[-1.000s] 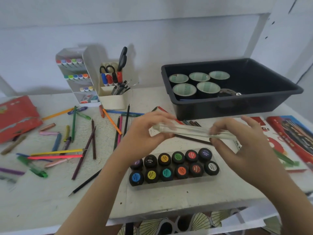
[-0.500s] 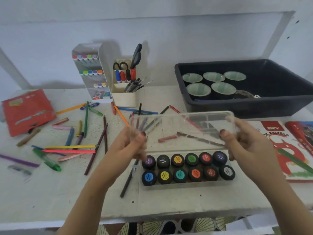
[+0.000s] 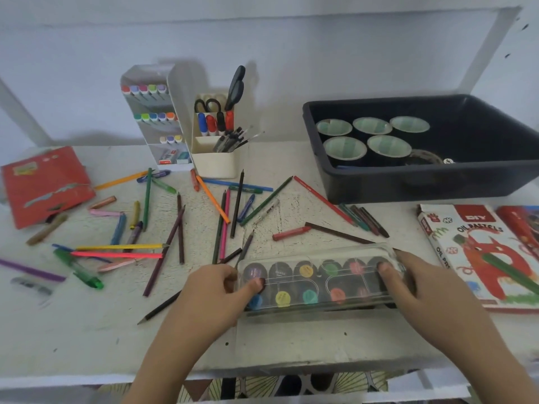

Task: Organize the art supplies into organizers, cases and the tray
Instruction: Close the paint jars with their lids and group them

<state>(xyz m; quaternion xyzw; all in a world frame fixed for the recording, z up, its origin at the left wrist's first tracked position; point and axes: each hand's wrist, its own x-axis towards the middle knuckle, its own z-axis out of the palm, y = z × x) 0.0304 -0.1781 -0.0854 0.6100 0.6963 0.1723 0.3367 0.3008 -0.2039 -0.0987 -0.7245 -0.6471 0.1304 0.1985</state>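
On the white surface (image 3: 291, 339), back right, a black tray (image 3: 408, 182) holds five cups (image 3: 344, 148). At far right, a box (image 3: 455, 228) reads "DIY OIL PASTELS". Near the front sits the paint case (image 3: 318, 282), clear lid on. The left hand (image 3: 213, 298) and right hand (image 3: 423, 290) each grip an end, thumbs on the lid. Loose pencils (image 3: 237, 205) lie scattered behind.

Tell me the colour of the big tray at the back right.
The tray is black, best seen in the head view.
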